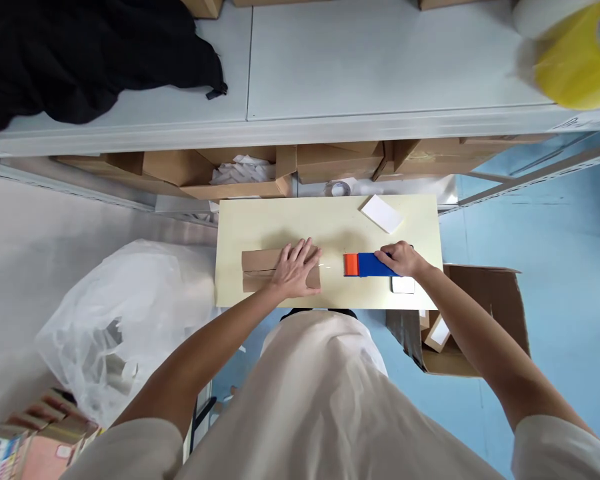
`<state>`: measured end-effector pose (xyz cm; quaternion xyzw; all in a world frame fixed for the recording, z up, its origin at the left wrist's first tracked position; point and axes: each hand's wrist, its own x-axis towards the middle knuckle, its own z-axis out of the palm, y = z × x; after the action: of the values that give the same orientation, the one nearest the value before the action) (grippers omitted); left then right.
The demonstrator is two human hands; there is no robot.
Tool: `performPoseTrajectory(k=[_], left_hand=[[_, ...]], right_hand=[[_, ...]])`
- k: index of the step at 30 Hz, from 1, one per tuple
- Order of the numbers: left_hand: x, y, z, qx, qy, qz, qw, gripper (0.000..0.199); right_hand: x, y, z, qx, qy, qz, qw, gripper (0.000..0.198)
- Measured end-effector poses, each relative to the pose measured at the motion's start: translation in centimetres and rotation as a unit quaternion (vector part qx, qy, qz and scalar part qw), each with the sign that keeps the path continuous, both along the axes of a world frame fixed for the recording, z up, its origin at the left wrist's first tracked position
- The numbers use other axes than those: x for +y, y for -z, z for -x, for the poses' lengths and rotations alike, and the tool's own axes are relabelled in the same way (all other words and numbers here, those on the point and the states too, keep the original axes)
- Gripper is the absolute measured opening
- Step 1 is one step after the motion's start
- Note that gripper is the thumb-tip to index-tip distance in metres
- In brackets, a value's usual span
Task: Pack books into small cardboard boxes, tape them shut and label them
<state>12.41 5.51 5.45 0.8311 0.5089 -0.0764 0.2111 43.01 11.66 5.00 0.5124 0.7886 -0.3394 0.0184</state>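
My left hand (297, 268) lies spread over the right half of a long, flat cardboard box (260, 270), pressing on its top. A lengthwise seam runs along the box. To its right, my right hand (403, 259) is wrapped around the blue body of a tape dispenser (375, 265) with an orange front end pointing at the box. A small gap separates the dispenser from the box; a faint clear strip shows near the box's right end. Partly under my right wrist is a small white-topped rectangular object (403, 285).
The pale yellow table (265, 223) carries a white card stack (381, 214) at its back right. An open carton (500, 307) with small boxes stands right; a white plastic bag (130, 313) sits left. Behind are cartons (337, 163) beneath a grey shelf (380, 73) holding yellow tape (575, 67).
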Motion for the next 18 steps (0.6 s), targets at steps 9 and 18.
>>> performPoseTrajectory(k=[9, 18], left_hand=[[-0.3, -0.5, -0.5, 0.002, 0.057, -0.002, 0.998, 0.059], [0.1, 0.6, -0.5, -0.027, 0.081, -0.042, 0.995, 0.050]], right_hand=[[-1.2, -4.9, 12.1, -0.235, -0.030, -0.011, 0.972, 0.035], [-2.5, -3.0, 13.1, -0.237, -0.018, -0.021, 0.971, 0.028]])
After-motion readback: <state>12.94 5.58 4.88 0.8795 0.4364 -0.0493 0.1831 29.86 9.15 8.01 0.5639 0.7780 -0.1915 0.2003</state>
